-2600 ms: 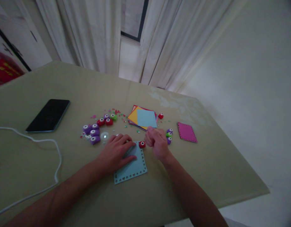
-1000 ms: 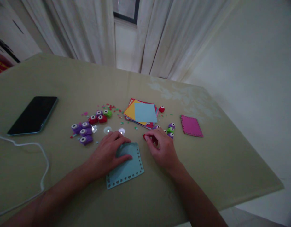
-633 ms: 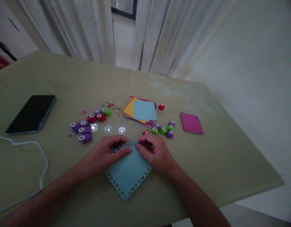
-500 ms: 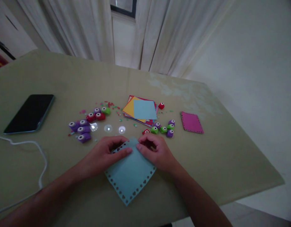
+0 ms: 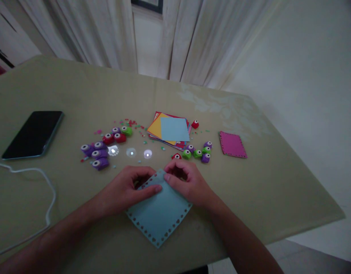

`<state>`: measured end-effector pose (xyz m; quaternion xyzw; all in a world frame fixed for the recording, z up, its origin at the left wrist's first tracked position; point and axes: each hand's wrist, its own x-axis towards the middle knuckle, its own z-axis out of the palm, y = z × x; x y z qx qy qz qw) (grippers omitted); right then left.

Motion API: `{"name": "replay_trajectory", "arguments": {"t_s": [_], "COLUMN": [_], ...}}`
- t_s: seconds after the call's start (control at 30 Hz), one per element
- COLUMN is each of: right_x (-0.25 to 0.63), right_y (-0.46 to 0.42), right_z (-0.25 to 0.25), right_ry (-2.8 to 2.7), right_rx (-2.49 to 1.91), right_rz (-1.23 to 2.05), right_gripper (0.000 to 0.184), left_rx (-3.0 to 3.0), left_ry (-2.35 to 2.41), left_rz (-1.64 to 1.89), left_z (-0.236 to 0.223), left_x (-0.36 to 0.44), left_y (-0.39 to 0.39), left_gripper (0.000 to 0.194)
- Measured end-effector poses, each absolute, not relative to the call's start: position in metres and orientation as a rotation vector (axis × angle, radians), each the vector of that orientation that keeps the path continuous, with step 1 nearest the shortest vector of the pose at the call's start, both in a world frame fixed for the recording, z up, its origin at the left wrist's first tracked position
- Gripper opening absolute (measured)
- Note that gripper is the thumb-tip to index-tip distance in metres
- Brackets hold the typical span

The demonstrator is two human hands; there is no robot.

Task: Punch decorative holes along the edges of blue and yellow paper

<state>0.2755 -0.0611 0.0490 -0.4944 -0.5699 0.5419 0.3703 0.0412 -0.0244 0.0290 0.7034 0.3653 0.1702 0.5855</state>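
Cloth-covered desk (image 5: 249,190) spans the frame. Black flat tablet (image 5: 32,135) lies at left. Light-blue square paper sheet with punched edges (image 5: 159,213) sits at lower centre, corner up; left hand (image 5: 132,190) and right hand (image 5: 188,180) each grip it near its top corner. Small red one-eyed punch (image 5: 177,156) stands just beyond the right hand.

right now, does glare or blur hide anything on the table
Head view: dim, hazy light; head view: white glints on the round, clear discs wash out detail; head view: tiny scattered red bits look too soft to make out; head view: holes edging the pale blue square sheet are readable
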Motion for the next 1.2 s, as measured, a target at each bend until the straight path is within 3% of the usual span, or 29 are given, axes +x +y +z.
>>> {"name": "replay_trajectory", "arguments": {"t_s": [0.77,1.2], "right_x": [0.284,0.287], "right_y": [-0.057,-0.056], "right_z": [0.041,0.037], "right_ry": [-1.199,-1.200], "right_rx": [-1.216,-1.132], "right_rz": [1.792,1.863], "right_gripper": [0.039,0.029], "left_rx": [1.829,1.802], "left_ry": [0.823,0.799], "left_rz": [0.478,0.499], "left_z": [0.034,0.035], "left_x": [0.043,0.044], "left_y": [-0.026,-0.025], "left_gripper": [0.022,0.017]}}
